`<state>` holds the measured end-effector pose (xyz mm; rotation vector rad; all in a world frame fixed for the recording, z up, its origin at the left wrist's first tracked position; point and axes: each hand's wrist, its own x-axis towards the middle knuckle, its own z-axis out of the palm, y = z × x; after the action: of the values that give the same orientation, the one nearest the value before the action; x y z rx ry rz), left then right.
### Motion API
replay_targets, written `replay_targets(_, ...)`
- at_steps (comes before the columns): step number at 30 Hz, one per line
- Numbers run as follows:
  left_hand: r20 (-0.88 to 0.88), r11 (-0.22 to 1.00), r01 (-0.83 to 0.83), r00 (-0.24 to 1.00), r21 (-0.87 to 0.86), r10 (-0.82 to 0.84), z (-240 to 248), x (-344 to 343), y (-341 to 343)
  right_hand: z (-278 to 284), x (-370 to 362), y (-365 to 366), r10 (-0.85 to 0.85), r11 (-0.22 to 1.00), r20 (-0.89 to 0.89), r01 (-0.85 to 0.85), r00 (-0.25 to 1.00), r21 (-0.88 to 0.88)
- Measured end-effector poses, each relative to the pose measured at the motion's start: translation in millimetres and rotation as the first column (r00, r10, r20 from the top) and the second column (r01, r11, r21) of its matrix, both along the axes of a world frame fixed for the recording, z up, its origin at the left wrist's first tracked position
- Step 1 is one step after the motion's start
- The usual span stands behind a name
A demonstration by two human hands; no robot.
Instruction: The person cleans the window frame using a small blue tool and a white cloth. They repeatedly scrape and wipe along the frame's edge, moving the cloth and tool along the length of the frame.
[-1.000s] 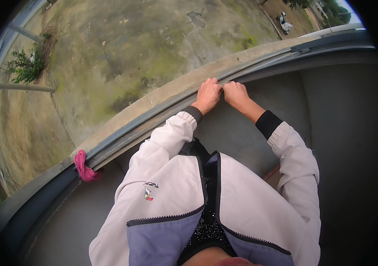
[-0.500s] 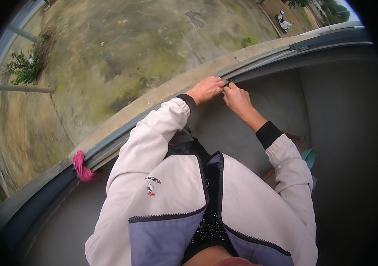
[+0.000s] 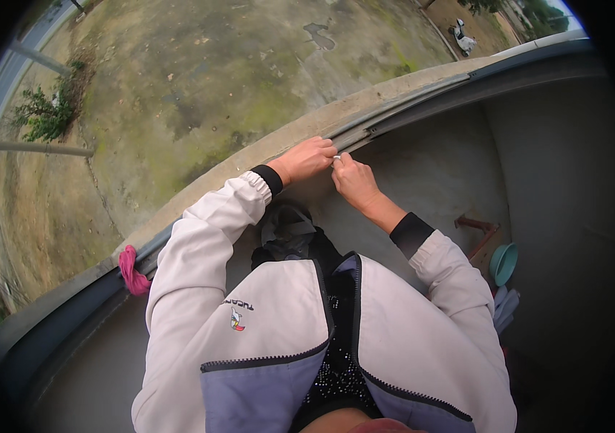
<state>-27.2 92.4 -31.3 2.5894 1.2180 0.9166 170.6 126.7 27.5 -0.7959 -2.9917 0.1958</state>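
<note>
My left hand (image 3: 309, 159) rests at the metal window track (image 3: 354, 136) on the sill, its fingers curled closed at the inner edge. Right beside it, my right hand (image 3: 356, 180) is closed in a pinch, thumb and forefinger almost touching the left fingertips. Between the two hands shows a small whitish bit (image 3: 336, 157), too little of it visible to name. What the left fingers grip is hidden. A bunched pink cloth (image 3: 134, 270) hangs over the track farther left.
A concrete ledge (image 3: 289, 150) runs outside the track, with mossy ground beyond and below. On the right stand a reddish-brown frame (image 3: 479, 229) and a teal basin (image 3: 503, 264). Something grey and translucent (image 3: 287, 229) is by my feet.
Both hands have moved left along the track, toward me a little, staying close together. More of the track at their right and the teal basin now shows.
</note>
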Motion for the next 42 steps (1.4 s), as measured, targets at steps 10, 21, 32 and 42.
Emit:
replay_targets(10, -0.018, 0.988, 0.067, 0.997, -0.136, -0.070, 15, -40, -65, -4, -32, -53, 0.067, 0.981, -0.102, -0.084, 0.993, -0.176)
replay_targets(21, -0.127, 0.913, -0.108, 0.990, -0.393, 0.062, 62, -84, -161, 4, -75, -111, 0.165, 0.885, -0.232, -0.248, 0.958, -0.394)
replay_targets(32, -0.099, 0.914, -0.084, 0.994, -0.398, 0.048, 76, -15, -36, 49, 1, -7, 0.065, 0.958, -0.144, -0.102, 0.988, -0.268)
replay_targets(42, -0.005, 0.888, -0.353, 0.930, -0.294, 0.367, 24, 73, 14, 15, 42, 51, 0.037, 0.999, -0.014, -0.037, 0.999, 0.009)
